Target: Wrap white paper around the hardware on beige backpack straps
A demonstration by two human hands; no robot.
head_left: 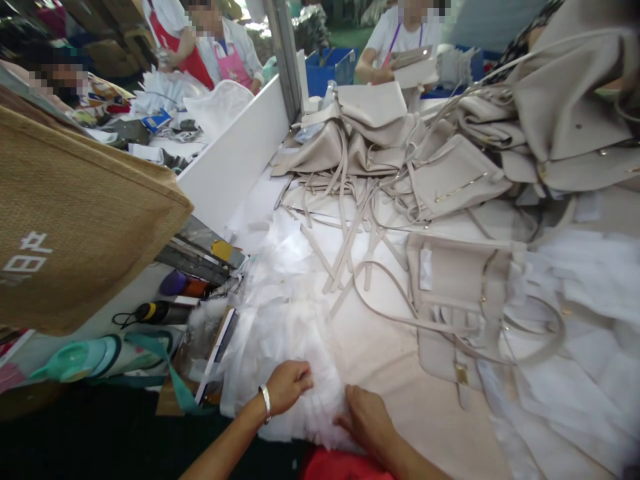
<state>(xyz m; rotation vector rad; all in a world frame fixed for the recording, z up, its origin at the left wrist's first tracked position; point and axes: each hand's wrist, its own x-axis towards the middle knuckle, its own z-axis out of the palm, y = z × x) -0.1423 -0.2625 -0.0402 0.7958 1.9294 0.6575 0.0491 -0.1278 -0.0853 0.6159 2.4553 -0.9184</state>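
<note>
My left hand [287, 385], with a silver bracelet on the wrist, is closed on a pile of thin white tissue paper [293, 333] at the near edge of the table. My right hand [363, 419] rests beside it, fingers curled onto the lower edge of the same white paper. A beige handbag [457, 300] with long straps lies flat to the right of the paper, apart from both hands.
A heap of beige handbags [450, 153] fills the back of the table. More white paper [590, 320] lies at the right. A tan woven bag [75, 213] hangs at left above a teal bottle [75, 360] and tools. People work behind a white divider [235, 153].
</note>
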